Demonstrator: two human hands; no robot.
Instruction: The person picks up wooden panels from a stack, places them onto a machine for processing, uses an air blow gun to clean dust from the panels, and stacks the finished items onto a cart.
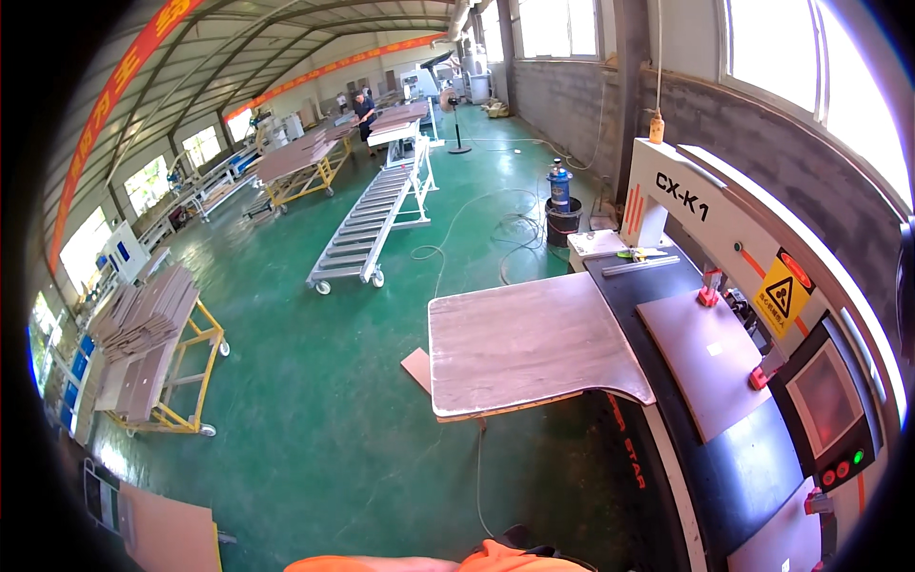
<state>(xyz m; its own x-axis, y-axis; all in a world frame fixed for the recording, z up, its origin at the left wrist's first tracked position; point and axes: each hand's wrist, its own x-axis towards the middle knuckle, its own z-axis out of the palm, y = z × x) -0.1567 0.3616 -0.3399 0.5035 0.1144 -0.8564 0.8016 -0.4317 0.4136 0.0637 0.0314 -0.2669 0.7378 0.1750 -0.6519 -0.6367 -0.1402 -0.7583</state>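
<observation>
Neither of my hands shows; only orange clothing [381, 564] appears along the lower edge. To my right stands a white and black machine with a dark bed [748, 462]. A flat brown panel [707, 355] lies on that bed, beneath red-tipped clamps [708, 291]. Nearer to me, another brown panel [783, 536] sits by a further red clamp [817, 501]. A worn wooden side table [529, 343] with a curved corner adjoins the bed on its left. The machine's control screen [825, 393] faces me, with a lit green button below it.
Yellow-framed carts [212, 334] carry stacked brown boards at left. A roller conveyor [357, 224] on wheels stands ahead. A blue canister [559, 186] sits in a black bucket, with hoses [519, 229] trailing over the green floor. Far off, a person [364, 116] stands near boards.
</observation>
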